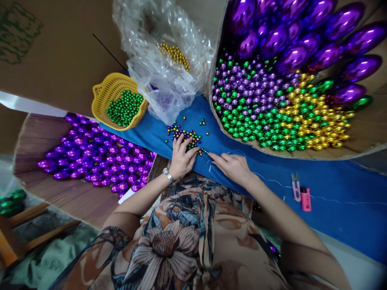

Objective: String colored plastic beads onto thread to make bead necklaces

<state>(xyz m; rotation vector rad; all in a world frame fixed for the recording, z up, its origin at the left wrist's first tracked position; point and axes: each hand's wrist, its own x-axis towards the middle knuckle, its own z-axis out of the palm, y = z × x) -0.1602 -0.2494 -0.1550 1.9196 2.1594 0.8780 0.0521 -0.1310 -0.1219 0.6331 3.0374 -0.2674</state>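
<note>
My left hand (182, 156), a metal-band watch (168, 174) on its wrist, rests with spread fingers on a pile of small beads (189, 135) in purple, green and gold. Just to the right, the thumb and forefinger of my right hand (232, 166) pinch what looks like the end of a thread. A short row of small beads (204, 150) lies between the two hands, close to the right fingertips; whether they are all strung is too small to tell. The pale thread (272, 181) trails from behind my right hand across the blue cloth (260, 161).
Thread snips (296, 187) and a pink lighter (306, 199) lie at right. A big cardboard box (272, 152) holds shiny beads and purple ovals. Behind stand a yellow basket (98, 102) of green beads and a clear plastic bag (169, 86). Purple ornaments (111, 157) fill a box at left.
</note>
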